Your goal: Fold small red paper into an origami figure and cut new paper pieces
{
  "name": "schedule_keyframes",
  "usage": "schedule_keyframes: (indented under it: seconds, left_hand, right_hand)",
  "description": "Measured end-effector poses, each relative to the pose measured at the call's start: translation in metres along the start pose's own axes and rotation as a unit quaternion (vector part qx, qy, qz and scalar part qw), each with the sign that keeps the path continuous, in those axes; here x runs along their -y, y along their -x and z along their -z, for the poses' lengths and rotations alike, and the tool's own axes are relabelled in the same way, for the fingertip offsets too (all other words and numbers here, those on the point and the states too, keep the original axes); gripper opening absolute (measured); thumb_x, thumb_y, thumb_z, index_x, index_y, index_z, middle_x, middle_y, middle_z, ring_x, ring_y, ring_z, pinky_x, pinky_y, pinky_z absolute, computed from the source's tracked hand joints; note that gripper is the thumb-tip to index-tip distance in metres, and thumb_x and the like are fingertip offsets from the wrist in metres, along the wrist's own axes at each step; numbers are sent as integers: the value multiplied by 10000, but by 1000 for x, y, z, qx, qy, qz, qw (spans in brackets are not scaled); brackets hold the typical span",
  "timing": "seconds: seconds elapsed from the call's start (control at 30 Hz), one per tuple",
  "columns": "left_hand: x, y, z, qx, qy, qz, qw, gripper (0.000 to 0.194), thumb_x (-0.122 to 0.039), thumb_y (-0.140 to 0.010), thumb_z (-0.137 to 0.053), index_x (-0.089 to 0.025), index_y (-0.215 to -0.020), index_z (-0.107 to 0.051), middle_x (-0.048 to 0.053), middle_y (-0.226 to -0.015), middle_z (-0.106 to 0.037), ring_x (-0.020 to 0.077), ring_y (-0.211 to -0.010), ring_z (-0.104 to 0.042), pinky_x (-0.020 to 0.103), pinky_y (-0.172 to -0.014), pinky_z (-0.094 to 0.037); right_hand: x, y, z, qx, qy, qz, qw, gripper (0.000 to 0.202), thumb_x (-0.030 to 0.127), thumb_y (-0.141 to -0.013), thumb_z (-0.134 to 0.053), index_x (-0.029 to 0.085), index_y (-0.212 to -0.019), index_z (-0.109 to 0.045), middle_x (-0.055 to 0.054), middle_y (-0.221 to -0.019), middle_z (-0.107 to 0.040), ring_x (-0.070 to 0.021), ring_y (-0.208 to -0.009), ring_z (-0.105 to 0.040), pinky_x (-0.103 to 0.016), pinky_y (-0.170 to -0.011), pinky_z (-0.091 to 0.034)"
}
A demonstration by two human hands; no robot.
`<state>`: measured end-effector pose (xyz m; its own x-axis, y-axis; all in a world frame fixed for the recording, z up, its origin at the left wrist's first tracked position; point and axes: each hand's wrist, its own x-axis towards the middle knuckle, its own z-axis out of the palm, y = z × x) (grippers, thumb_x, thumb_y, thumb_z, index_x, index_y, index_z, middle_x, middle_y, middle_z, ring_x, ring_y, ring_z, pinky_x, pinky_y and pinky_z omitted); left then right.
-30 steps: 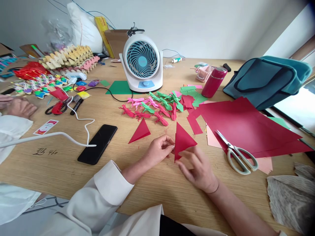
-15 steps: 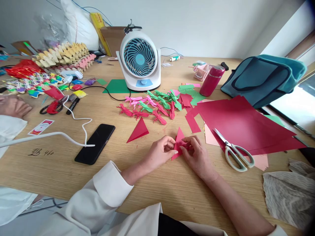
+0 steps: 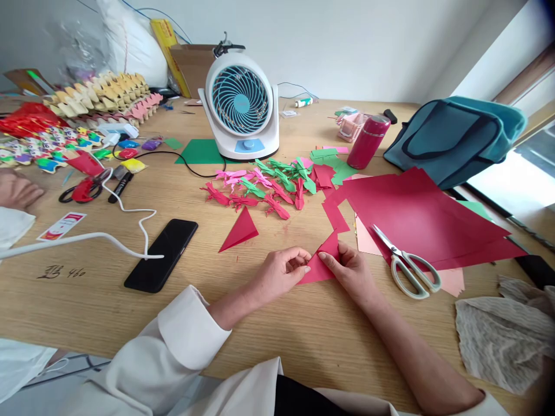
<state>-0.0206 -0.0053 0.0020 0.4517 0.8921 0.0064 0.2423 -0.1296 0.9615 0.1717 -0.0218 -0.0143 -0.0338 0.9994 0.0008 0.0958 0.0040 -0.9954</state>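
Both my hands hold one folded sheet of red paper [image 3: 321, 270] just above the table. My left hand [image 3: 284, 271] pinches its left edge between thumb and fingers. On the right side, my right hand [image 3: 353, 271] grips it, thumb on top and fingers behind. A second folded red paper triangle [image 3: 239, 230] lies flat to the left. Behind it is a cluster of small folded paper figures in red, pink and green [image 3: 277, 184]. White-handled scissors [image 3: 410, 266] rest on large red paper sheets [image 3: 416, 214] to the right.
A white fan [image 3: 240, 104] stands at the back. A red flask [image 3: 368, 141] and a teal bag [image 3: 451, 138] are at the right. To the left lie a black phone [image 3: 161, 254], a white cable and red-and-black scissors [image 3: 82, 190]. Another person's hand [image 3: 19, 189] rests at the far left.
The red paper in my hands has turned, its point now leaning right and more of its lower edge showing. My right hand has shifted to its right side. The view has moved slightly.
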Motion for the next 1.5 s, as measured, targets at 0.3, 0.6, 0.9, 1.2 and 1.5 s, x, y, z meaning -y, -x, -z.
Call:
schedule_keyframes:
  seconds: [0.3, 0.6, 0.9, 1.2, 1.5]
  left_hand:
    - [0, 4, 0, 14, -61, -37, 997, 97, -210, -884, -566, -170, -880, -654, -27, -750, -629, 82, -632, -514, 190, -595, -393]
    - [-2, 4, 2, 3, -87, -63, 994, 202, -241, -932, -525, -157, -765, -601, -47, -674, -537, 73, -610, -442, 197, -573, -342]
    - [0, 5, 0, -9, -123, -102, 987, 175, -202, -940, -522, -164, -789, -602, -36, -721, -570, 86, -672, -501, 204, -649, -376]
    - [1, 5, 1, -7, -139, -116, 983, 173, -162, -937, -513, -163, -820, -641, -18, -741, -563, 95, -684, -519, 217, -661, -389]
    - [2, 5, 2, -15, -155, -138, 978, 191, -141, -943, -500, -163, -829, -652, -7, -736, -546, 100, -680, -514, 222, -655, -388]
  right_hand:
    - [5, 1, -2, 6, -155, -61, 986, 256, 420, -725, -810, 221, -809, -673, -11, -788, -701, -176, -691, -614, -307, -653, -515]
    - [10, 7, -11, 41, -153, -43, 986, 215, 409, -741, -804, 232, -796, -695, 0, -762, -694, -170, -698, -615, -293, -663, -516]
    - [9, 7, -11, 43, -137, -51, 988, 261, 464, -745, -788, 224, -737, -688, 0, -716, -677, -165, -647, -600, -298, -639, -516]
    - [8, 7, -6, 27, -56, -39, 997, 348, 542, -856, -650, 221, -908, -774, -40, -813, -722, -197, -750, -641, -324, -719, -535]
    - [11, 8, -9, 51, -98, -40, 993, 279, 484, -806, -725, 210, -766, -696, -12, -744, -687, -165, -691, -608, -280, -643, -504]
